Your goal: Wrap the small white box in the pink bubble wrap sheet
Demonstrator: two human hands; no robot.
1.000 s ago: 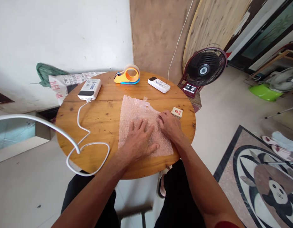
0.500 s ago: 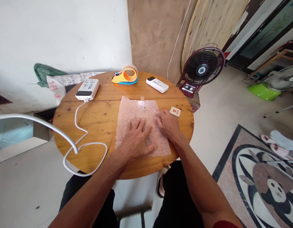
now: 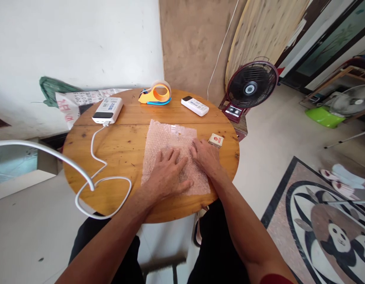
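Note:
A pinkish sheet or pouch of bubble wrap [image 3: 158, 138] lies flat on the round wooden table [image 3: 123, 142]. A piece of clear tape [image 3: 176, 129] is on its far edge. My left hand [image 3: 167, 173] rests palm down on the middle of the wrap, fingers spread. On the wrap's right side lies my right hand [image 3: 206, 157], its fingers slightly bent and pressing on the surface, gripping nothing that I can see. Just beyond the right hand is a small box [image 3: 216, 140] with a red mark. Both palms hide part of the wrap.
An orange and blue tape dispenser [image 3: 155, 94] stands at the table's back. A white power bank [image 3: 195, 106] lies to its right; another white power bank [image 3: 108, 110] at left has a white cable [image 3: 103, 163] looping over the near edge. A fan [image 3: 250, 87] stands beyond the table.
The tape's end, which stuck out past the wrap's far edge, now lies within it. The hands stay nearly in place, and the whole view has shifted slightly.

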